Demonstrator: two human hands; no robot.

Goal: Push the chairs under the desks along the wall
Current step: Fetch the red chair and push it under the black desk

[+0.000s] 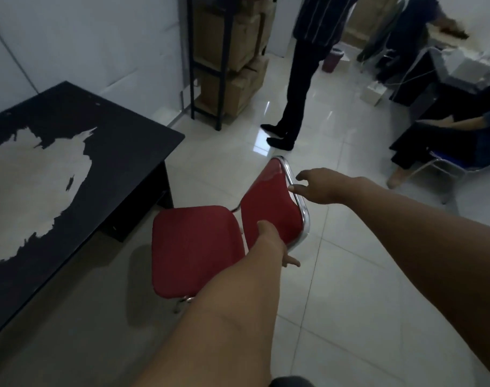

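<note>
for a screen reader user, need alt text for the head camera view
Two bare hands reach for the chrome-framed back of a red chair on a white tiled floor, the left hand low, the right hand higher. A worn black desk stands left.

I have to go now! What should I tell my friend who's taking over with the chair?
Left hand: at the near end of the red chair's backrest, grip not clearly closed.
Right hand: open, fingertips touching the chrome top rail.
Red chair: out on the tile floor beside the black desk, seat facing the desk, not under it.
Done: nothing tucked in yet.
Left: take hold of the backrest and push the chair under the desk.
</note>
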